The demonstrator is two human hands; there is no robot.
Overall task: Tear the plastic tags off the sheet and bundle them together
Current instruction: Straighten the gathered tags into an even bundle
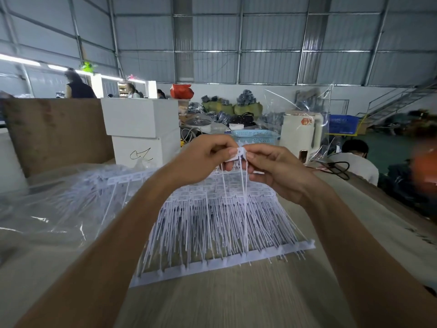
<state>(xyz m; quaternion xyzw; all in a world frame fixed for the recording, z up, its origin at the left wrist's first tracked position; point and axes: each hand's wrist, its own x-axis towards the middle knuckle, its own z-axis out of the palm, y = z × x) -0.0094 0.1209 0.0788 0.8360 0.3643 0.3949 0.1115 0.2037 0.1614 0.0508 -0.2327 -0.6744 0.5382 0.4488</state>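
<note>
Head view. Both hands raised above the desk [236, 304], meeting at centre frame. Left hand [205, 157] fingers curled, thumb and forefinger pinching the white head of a plastic tag [238, 154]. Right hand [276, 171] fingers also curled, pinching the same small cluster of tags from the other side; fingertips of the two hands nearly touching. Thin white tails of the held tags hang straight down from the pinch toward the sheets below.

Sheets of tags [222, 223] lie flat on the desk beneath the hands, stacked in overlapping layers, tails like a dense fringe, a white strip of joined heads along the near edge. More sheets sit inside a clear plastic bag [59, 197] to the left, touching the stack.

Behind: two stacked white boxes [142, 133], a brown cardboard panel [54, 131] at left, a light blue basket [255, 136], a cream appliance [301, 131], a dark blue crate [343, 124] further back. A person in a white shirt [359, 162] sits low at right. Other people stand far left by the wall. Right edge blurred.
</note>
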